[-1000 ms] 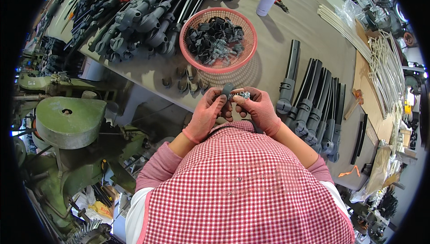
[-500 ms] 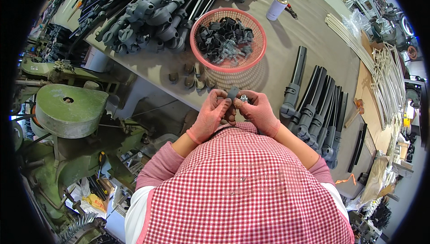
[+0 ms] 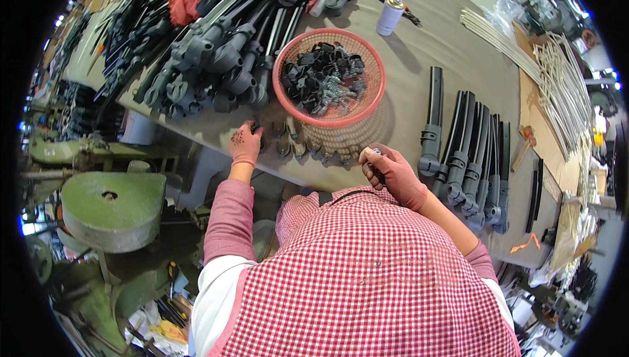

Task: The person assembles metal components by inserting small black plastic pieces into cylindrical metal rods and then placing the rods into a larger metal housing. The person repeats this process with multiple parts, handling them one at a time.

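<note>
My left hand [image 3: 244, 145], in a dirty pink glove, reaches down at the table's near edge. Its fingers close around a small dark plastic clip [image 3: 260, 132], mostly hidden by them. Right of it stand several small dark clips [image 3: 299, 150], some with shiny metal in them. My right hand [image 3: 401, 177], gloved alike, is held curled near my body, in front of the basket. A small shiny metal spring [image 3: 375, 151] shows between its thumb and forefinger; the palm is hidden. Beyond, a pink plastic basket [image 3: 380, 98] holds black clips [image 3: 314, 68] and metal springs [image 3: 337, 93].
Grey-black tube assemblies [image 3: 209, 55] are heaped at the far left, with more tubes [image 3: 468, 150] lined up at the right. A spray can [image 3: 390, 16] and red-handled pliers [image 3: 410, 16] lie at the back. A green machine [image 3: 114, 209] stands left of the table.
My hands have parted: the left has gone out left to the row of clips, the right has drawn a little right with the spring. The view has shifted slightly.
</note>
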{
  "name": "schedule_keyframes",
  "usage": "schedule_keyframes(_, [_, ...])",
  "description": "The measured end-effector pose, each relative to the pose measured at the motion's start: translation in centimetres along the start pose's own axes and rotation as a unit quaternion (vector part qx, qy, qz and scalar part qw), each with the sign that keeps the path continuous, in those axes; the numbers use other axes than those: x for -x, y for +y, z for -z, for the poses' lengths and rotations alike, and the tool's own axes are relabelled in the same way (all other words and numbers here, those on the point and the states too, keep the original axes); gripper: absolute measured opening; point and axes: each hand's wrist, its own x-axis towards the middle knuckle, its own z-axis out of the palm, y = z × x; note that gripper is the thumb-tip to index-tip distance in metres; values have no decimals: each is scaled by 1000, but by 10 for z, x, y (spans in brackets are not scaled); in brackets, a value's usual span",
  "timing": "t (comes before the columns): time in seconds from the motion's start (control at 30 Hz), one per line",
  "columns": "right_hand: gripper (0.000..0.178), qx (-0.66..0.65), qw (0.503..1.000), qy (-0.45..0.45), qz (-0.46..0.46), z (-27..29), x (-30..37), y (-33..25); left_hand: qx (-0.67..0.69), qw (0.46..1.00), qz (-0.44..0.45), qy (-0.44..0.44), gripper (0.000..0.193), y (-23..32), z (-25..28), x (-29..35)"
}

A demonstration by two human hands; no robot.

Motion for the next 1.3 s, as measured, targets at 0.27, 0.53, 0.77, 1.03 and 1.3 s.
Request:
schedule_keyframes(0.27, [30,-32,997,57,41,19,3,1,-102,977,-184,-43,25,58,35,-25])
schedule_keyframes(0.53, [17,-175,982,62,42,26,4,-2,76,939,-293,-162,37,231,-56,-81])
schedule_keyframes(0.77, [16,-192,974,112,49,54,22,4,142,944,-190,-229,32,232,-134,-99])
schedule_keyframes(1.03, [22,-85,979,114,143,41,-10,-31,591,770,-43,-237,11,222,-28,-41])
schedule_keyframes(1.3, [20,5,963,110,246,9,-26,-43,653,693,-128,-277,16,223,66,68])
